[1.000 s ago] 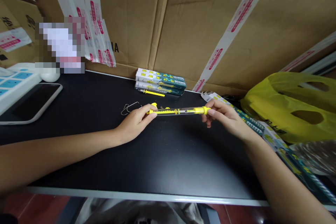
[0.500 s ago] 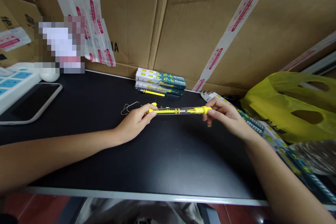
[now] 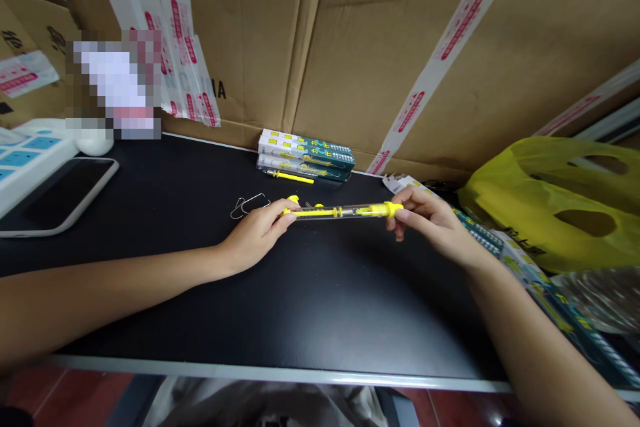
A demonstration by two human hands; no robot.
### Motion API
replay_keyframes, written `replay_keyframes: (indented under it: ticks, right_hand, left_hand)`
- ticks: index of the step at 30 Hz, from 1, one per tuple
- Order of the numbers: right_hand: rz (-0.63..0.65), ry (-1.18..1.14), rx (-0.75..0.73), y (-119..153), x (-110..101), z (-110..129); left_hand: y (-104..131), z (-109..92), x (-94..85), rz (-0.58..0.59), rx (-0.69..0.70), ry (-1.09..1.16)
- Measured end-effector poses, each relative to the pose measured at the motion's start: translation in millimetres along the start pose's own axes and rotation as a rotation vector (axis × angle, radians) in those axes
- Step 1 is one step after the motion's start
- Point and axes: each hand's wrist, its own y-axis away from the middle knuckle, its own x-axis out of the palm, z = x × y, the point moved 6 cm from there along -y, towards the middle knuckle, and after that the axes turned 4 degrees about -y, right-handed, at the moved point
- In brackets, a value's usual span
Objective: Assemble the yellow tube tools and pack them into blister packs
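A clear tubular spring scale (image 3: pixel 345 212) with yellow inner parts lies level above the black table, held between both hands. My left hand (image 3: pixel 257 230) pinches its left end, partly hiding it. At the other end, my right hand (image 3: pixel 425 217) grips the yellow cap between thumb and fingers. Just behind the tube are bent wire hooks (image 3: pixel 247 205), a small yellow piece (image 3: pixel 293 200) and a small coil spring (image 3: pixel 308 205). Farther back lies a yellow rod with a dark tip (image 3: pixel 290 177).
Printed spring scale boxes (image 3: pixel 305 155) stand stacked by the cardboard at the back. More boxes (image 3: pixel 545 293) line the right side, near a yellow plastic bag (image 3: pixel 560 207). A phone (image 3: pixel 55 197) and a white power strip (image 3: pixel 35 153) lie at the left.
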Motion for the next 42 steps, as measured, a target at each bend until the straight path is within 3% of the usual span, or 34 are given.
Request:
replay_keyframes:
  ticks: [34, 42]
  right_hand:
    - [0.067, 0.025, 0.025, 0.7, 6.3, -3.2]
    - [-0.004, 0.026, 0.065, -2.0, 11.6, -12.0]
  left_hand:
    - [-0.3, 2.8, 1.5, 0.027, -0.014, 0.078]
    - [-0.2, 2.5, 0.7, 0.024, -0.019, 0.063]
